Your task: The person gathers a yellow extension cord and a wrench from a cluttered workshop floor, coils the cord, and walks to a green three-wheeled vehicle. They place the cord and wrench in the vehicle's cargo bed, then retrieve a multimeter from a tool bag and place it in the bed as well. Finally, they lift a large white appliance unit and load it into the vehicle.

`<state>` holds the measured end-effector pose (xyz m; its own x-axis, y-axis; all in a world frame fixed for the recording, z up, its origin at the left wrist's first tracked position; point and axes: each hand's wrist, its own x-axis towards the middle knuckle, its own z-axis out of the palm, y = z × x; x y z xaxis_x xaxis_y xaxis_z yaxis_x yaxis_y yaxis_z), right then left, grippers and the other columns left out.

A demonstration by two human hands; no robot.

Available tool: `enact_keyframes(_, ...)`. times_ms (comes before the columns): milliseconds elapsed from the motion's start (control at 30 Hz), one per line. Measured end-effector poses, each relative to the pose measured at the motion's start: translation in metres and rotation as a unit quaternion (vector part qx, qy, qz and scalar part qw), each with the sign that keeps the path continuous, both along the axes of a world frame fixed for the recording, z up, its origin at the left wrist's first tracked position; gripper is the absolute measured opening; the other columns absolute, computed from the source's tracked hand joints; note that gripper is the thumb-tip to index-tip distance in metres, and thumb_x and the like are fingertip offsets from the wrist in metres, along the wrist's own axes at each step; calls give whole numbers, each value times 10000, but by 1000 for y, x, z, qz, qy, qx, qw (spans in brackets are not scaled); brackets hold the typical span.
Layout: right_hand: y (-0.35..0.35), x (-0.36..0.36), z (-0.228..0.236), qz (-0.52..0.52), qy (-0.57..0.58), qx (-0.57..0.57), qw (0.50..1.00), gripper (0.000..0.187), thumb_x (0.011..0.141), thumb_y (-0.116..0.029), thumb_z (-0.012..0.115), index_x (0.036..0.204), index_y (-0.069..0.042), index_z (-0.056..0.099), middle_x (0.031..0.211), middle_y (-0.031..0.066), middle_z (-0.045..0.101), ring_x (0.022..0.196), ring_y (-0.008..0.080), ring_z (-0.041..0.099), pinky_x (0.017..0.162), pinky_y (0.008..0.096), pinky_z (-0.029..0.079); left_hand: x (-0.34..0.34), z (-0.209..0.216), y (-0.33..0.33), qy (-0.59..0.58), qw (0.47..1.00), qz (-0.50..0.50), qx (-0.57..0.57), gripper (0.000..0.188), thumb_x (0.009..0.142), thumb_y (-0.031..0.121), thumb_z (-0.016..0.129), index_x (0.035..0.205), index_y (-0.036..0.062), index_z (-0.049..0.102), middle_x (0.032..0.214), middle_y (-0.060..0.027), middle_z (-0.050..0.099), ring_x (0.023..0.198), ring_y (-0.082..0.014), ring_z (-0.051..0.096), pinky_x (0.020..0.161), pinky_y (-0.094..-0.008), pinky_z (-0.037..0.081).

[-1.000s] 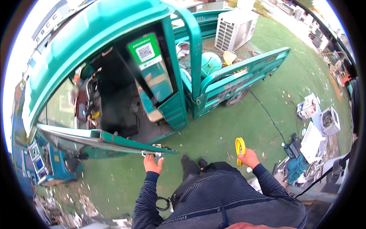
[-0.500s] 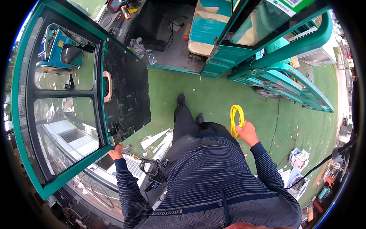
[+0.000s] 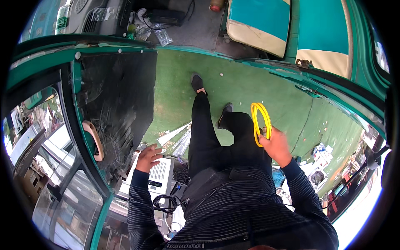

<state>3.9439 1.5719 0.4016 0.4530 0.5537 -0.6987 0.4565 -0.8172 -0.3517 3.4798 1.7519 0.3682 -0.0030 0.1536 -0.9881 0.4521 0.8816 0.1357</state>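
Note:
My right hand (image 3: 276, 146) is closed on a coiled yellow hose (image 3: 253, 116), which stands up in a narrow loop above the fingers. A metal fitting shows where the hose meets my hand. My left hand (image 3: 149, 158) holds nothing, its fingers spread apart. It is beside the lower edge of the open green-framed vehicle door (image 3: 118, 100) and appears clear of it. A beige pull handle (image 3: 93, 139) is fixed on the door's inner side, next to a black panel. The cab's doorway lies ahead of my feet.
Two teal and cream seats (image 3: 258, 27) are inside the cab, with a plastic bottle (image 3: 62, 20) on the dashboard. A white vented appliance (image 3: 161, 175) and a coiled black cable (image 3: 166, 204) lie near my left arm. Scraps litter the green floor (image 3: 175, 87).
I have moved forward, closer to the cab. My left hand has let go of the door's edge and opened. My right hand still carries the yellow hose.

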Motion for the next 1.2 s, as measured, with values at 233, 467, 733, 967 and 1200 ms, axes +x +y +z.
enact_keyframes(233, 70, -1, -16, -52, 9, 89, 995, 262, 785, -156, 731, 918, 28, 600, 757, 211, 619, 691, 411, 623, 643, 421, 507, 242, -175, 136, -135, 930, -129, 316, 415, 945, 319, 684, 1163, -33, 662, 1096, -157, 708, 1007, -224, 672, 857, -330, 513)
enact_keyframes(467, 85, 37, -35, -209, 81, -1, 974, 234, 824, -123, 730, 854, 26, 553, 683, 143, 597, 598, 276, 607, 587, 376, 484, 511, -263, 128, -268, 927, 245, -95, 972, 923, 603, 595, 1586, 71, 124, 1576, -286, 272, 1410, -448, 367, 1142, -533, 332)
enact_keyframes(733, 46, 22, -58, -359, 113, 14, 926, 194, 858, -84, 695, 919, 35, 555, 704, 76, 606, 631, 141, 580, 584, 320, 478, 593, -298, 83, -136, 900, 410, 54, 868, 837, 776, 577, 1353, 83, 492, 1186, -107, 621, 1001, -267, 640, 828, -455, 532)
enact_keyframes(967, 88, -7, -55, -357, 106, 31, 928, 226, 862, -120, 718, 840, 37, 557, 685, 104, 608, 623, 175, 578, 596, 350, 473, 561, -242, 120, -128, 938, 303, -110, 726, 844, 869, 397, 1078, 203, 569, 808, 30, 538, 651, -131, 451, 532, -281, 332)
enact_keyframes(1200, 138, -19, -47, -395, 98, 14, 913, 304, 823, -198, 749, 880, 43, 573, 648, 150, 601, 577, 224, 611, 557, 380, 477, 502, -210, 195, -254, 906, 280, -190, 521, 1041, 481, 341, 1334, 95, 533, 1283, -87, 644, 1189, -277, 615, 1029, -475, 485)
